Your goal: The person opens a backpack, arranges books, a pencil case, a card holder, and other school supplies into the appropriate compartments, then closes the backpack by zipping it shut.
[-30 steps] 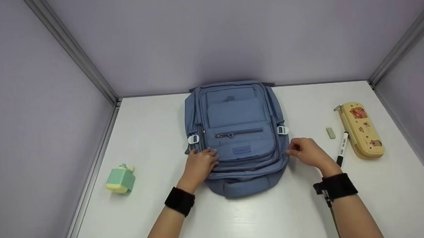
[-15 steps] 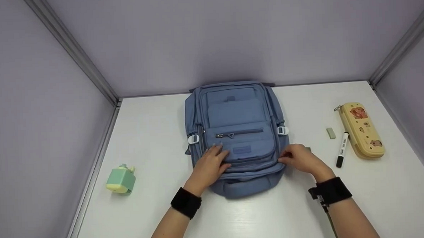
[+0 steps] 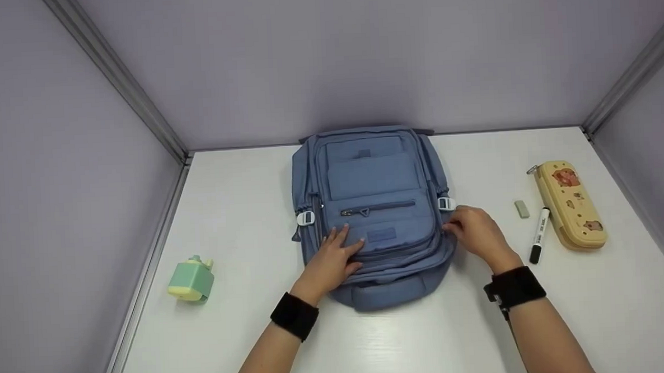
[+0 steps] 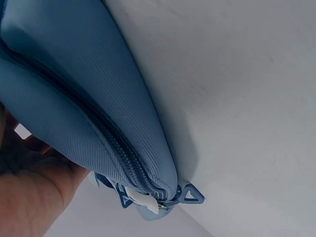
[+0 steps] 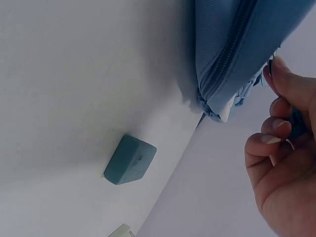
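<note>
A blue backpack (image 3: 373, 179) lies front side up on the white table. With fingers spread, my left hand (image 3: 327, 268) rests on the lower left of its front; in the left wrist view, a side zipper (image 4: 121, 148) runs past that hand. At the bag's right edge, just below a white buckle (image 3: 446, 204), my right hand (image 3: 480, 233) pinches a zipper pull between thumb and forefinger. The pull is mostly hidden by the fingers. In the right wrist view, the other fingers of the right hand (image 5: 284, 163) are curled.
A teal block (image 5: 131, 160) sits beside the bag in the right wrist view. Farther right lie an eraser (image 3: 522, 209), a marker (image 3: 540, 236) and a yellow pencil case (image 3: 573, 207). A green and yellow pencil sharpener (image 3: 191, 281) stands at left. Walls (image 3: 326, 63) enclose the table.
My right hand has gone from the bag's right edge in to its lower right corner, then back up along the edge towards the buckle. My left hand has shifted right, its fingers now more spread.
</note>
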`<move>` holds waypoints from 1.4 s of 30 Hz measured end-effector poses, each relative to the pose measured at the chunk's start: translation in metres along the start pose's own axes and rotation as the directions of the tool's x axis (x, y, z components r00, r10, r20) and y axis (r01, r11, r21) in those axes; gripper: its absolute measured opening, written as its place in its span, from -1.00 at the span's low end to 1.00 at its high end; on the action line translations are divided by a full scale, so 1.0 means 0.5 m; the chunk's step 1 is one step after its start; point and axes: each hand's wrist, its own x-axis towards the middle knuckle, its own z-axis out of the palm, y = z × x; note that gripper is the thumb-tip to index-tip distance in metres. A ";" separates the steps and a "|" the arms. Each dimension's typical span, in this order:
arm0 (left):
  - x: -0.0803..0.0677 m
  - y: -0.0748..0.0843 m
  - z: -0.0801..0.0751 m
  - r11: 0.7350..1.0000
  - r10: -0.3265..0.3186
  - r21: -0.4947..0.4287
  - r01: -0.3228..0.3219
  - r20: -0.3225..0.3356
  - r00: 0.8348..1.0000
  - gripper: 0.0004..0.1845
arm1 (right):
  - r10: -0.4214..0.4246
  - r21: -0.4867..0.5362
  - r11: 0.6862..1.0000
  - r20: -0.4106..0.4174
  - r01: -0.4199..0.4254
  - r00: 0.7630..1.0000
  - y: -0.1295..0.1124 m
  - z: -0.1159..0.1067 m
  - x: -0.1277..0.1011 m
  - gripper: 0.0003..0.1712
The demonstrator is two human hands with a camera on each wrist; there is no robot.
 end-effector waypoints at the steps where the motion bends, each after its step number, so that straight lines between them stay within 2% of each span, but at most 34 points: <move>1: 0.000 0.000 0.000 1.000 0.001 0.002 -0.001 0.003 1.000 -0.44 | 0.004 -0.009 1.000 -0.015 -0.005 1.000 0.002 0.001 0.004 -0.89; 5: 0.002 -0.001 0.001 1.000 0.007 0.010 -0.007 0.003 1.000 -0.44 | 0.025 -0.032 0.999 -0.057 -0.027 0.998 0.008 0.004 0.024 -0.92; 13: 0.003 0.004 0.003 0.999 0.015 0.033 -0.014 -0.014 1.000 -0.45 | 0.025 -0.065 0.998 -0.040 -0.027 0.999 0.014 0.006 0.062 -0.92; 17: 0.008 0.009 0.005 0.998 0.002 0.068 -0.002 -0.001 1.000 -0.45 | 0.004 -0.048 0.999 -0.037 -0.006 0.999 0.016 0.002 0.062 -0.93; 24: 0.009 0.014 0.006 0.995 -0.028 0.100 0.025 0.029 0.999 -0.44 | -0.039 -0.018 0.999 0.017 0.039 0.999 0.006 -0.018 0.042 -0.94; 29: 0.009 0.014 0.000 0.996 -0.015 0.090 0.012 0.033 0.999 -0.45 | -0.036 -0.042 0.999 -0.069 0.033 0.997 0.003 -0.018 0.044 -0.94; 34: 0.009 0.011 -0.001 0.997 0.012 0.073 -0.014 0.032 0.999 -0.46 | -0.016 -0.073 0.997 -0.158 0.005 0.987 0.013 -0.008 0.068 -0.92; 38: 0.008 0.010 -0.001 0.997 0.022 0.070 -0.024 0.032 0.999 -0.46 | 0.007 -0.083 0.996 -0.168 -0.021 0.986 0.018 -0.004 0.095 -0.93; 42: 0.007 0.008 -0.002 0.997 0.018 0.073 -0.021 0.033 0.999 -0.46 | 0.030 -0.113 0.993 -0.126 -0.044 0.992 0.017 -0.004 0.125 -0.92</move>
